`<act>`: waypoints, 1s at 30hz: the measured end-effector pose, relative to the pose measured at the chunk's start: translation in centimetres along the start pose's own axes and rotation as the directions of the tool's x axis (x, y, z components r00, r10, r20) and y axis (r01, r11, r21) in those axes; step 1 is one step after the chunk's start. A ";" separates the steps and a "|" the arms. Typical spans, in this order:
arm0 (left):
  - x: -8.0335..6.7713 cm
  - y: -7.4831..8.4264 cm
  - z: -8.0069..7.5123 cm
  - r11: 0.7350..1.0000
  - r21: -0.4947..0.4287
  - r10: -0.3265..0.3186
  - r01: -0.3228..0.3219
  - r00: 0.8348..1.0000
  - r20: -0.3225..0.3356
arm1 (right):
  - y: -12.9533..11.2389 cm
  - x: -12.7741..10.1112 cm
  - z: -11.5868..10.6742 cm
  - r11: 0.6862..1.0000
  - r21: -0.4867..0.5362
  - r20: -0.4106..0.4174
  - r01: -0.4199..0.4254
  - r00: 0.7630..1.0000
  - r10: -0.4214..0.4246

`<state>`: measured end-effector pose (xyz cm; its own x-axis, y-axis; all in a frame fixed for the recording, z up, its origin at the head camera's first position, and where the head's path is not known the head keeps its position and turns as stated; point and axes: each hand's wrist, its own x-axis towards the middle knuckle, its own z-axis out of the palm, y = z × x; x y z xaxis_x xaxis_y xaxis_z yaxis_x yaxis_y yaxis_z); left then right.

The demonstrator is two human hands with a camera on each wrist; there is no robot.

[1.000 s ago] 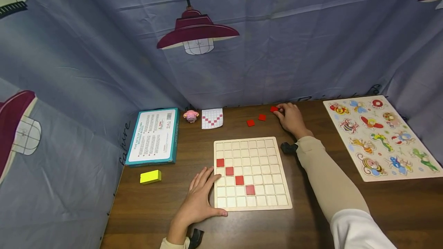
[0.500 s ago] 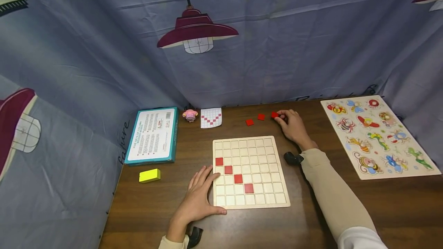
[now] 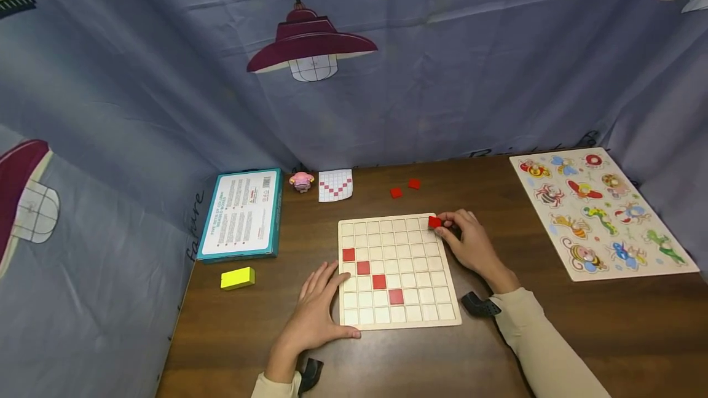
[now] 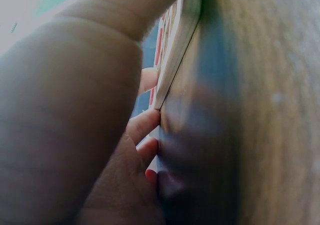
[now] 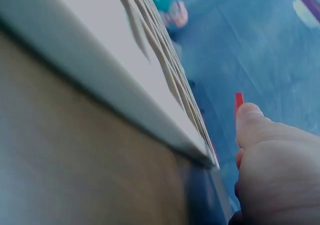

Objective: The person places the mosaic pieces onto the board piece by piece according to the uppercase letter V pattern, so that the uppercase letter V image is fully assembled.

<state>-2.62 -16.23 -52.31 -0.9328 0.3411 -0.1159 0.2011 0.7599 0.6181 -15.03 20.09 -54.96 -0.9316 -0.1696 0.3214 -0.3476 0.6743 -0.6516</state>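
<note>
My right hand (image 3: 470, 242) pinches a red square tile (image 3: 434, 222) by its edge, over the upper right corner of the wooden grid board (image 3: 409, 268). In the right wrist view the same tile (image 5: 239, 103) sticks up past the thumb tip, apart from the board. Along the board's left side, my left hand (image 3: 316, 312) lies with fingers spread, index finger at the left edge and thumb at the lower left corner. Several red tiles (image 3: 363, 268) sit in grid cells, stepping down to the right. Behind the board, two loose red tiles (image 3: 396, 192) lie on the table.
A small paper card (image 3: 335, 186) with a red V-shaped grid pattern lies at the back, beside a pink figurine (image 3: 301, 182). To the left are a teal box (image 3: 240, 214) and a yellow block (image 3: 238, 278). An insect puzzle board (image 3: 603, 214) lies at the right.
My right hand has picked up the rightmost loose red tile and brought it toward me, over the board's upper right corner. The left hand has stayed at the board's edge.
</note>
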 end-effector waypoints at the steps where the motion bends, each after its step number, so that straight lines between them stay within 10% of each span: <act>1: 0.2 0.0 -0.1 1.000 0.000 0.002 -0.002 1.000 -0.003 | -0.3 -0.4 0.0 1.000 -0.002 0.007 0.013 1.000 -0.013; 12: 0.8 0.0 -0.2 1.000 -0.026 -0.010 0.011 1.000 0.007 | -4.1 -4.7 0.7 0.977 -0.018 0.088 0.214 0.973 -0.211; 30: -0.2 0.6 -0.5 1.000 -0.014 -0.003 0.003 1.000 0.012 | -6.3 -6.0 1.4 0.957 -0.138 0.206 0.256 0.952 -0.225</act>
<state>-2.47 -16.11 -51.54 -0.9299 0.3453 -0.1267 0.1941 0.7533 0.6284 -7.44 15.84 -53.74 -0.8310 -0.4612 0.3109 -0.5561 0.7011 -0.4463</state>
